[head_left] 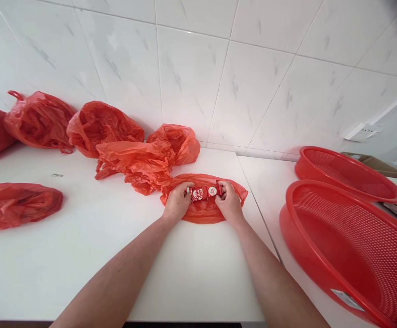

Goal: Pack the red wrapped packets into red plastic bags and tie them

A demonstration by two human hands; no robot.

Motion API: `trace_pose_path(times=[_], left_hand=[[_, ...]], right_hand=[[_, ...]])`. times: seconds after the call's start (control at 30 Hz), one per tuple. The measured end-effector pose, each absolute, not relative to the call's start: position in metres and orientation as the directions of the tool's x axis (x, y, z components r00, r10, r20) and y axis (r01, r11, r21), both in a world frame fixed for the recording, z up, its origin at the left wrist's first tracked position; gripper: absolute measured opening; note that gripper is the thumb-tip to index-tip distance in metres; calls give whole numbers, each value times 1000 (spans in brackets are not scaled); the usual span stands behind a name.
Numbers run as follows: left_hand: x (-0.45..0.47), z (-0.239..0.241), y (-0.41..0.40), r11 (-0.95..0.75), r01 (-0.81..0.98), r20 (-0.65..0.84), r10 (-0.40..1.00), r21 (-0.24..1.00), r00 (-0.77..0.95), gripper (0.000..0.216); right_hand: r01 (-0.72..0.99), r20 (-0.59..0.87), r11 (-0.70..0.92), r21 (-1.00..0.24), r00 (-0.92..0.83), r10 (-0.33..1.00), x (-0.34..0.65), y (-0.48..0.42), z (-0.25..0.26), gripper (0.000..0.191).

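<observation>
My left hand (177,201) and my right hand (229,202) each grip one end of a small red packet with white round labels (204,192). The packet lies across a flattened red plastic bag (201,210) on the white table (82,255). Both hands have fingers curled round the packet's ends. My forearms reach in from the bottom of the view.
Several crumpled red plastic bags lie along the tiled wall, among them one (38,119) at the back left and one (17,204) at the near left. Two red mesh baskets (348,246) (347,171) stand at the right. A wall socket (361,132) is at the far right.
</observation>
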State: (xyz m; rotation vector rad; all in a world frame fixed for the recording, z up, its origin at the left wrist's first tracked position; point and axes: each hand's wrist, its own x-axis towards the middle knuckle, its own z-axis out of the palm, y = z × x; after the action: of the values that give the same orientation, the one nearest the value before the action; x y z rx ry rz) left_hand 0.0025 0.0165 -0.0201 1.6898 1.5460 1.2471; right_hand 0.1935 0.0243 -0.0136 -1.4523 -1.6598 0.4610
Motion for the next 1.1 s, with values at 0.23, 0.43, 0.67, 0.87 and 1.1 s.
trace_pose_path(times=[0.23, 0.43, 0.67, 0.87, 1.1], left_hand=[[2, -17, 16, -164, 359, 223, 966, 919, -131, 39], [0, -17, 21, -105, 258, 149, 976, 960, -159, 35], [-4, -14, 27, -63, -60, 52, 983, 996, -175, 34], [-3, -11, 26, -33, -91, 17, 985, 995, -172, 34], [-3, -7, 25, -28, -95, 12, 987, 995, -160, 33]], right_hand=[[568, 363, 201, -798, 188, 913, 200, 27, -9, 35], [613, 356, 193, -766, 155, 922, 197, 26, -11, 36], [635, 347, 201, -746, 114, 931, 194, 25, -10, 37], [661, 344, 195, -724, 102, 933, 191, 23, -9, 38], [643, 347, 252, -723, 23, 938, 200, 23, 1, 44]])
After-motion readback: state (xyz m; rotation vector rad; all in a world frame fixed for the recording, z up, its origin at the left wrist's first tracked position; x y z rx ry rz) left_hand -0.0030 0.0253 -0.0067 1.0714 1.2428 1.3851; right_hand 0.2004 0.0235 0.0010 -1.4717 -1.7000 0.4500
